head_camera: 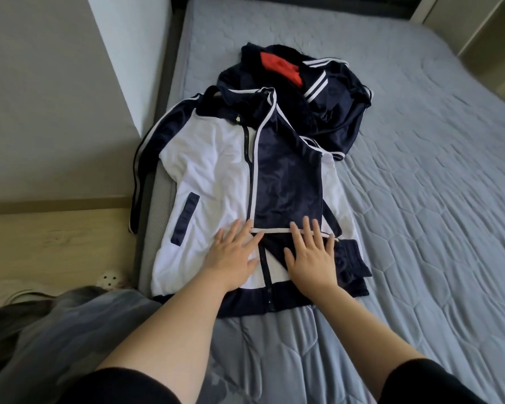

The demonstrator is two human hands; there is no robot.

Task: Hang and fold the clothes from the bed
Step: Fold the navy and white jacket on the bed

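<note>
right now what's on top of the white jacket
A navy panel with white trim lies over one half of the white jacket, with the left hand and right hand flat at the panel's lower edge. The jacket front beneath is covered.

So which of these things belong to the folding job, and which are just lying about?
On the job: white and navy jacket, pressed flat by the left hand and right hand; navy striped garment heaped behind it; red cloth in that heap; bed.
Just lying about: white dotted object on the floor; grey fabric at near left.
</note>
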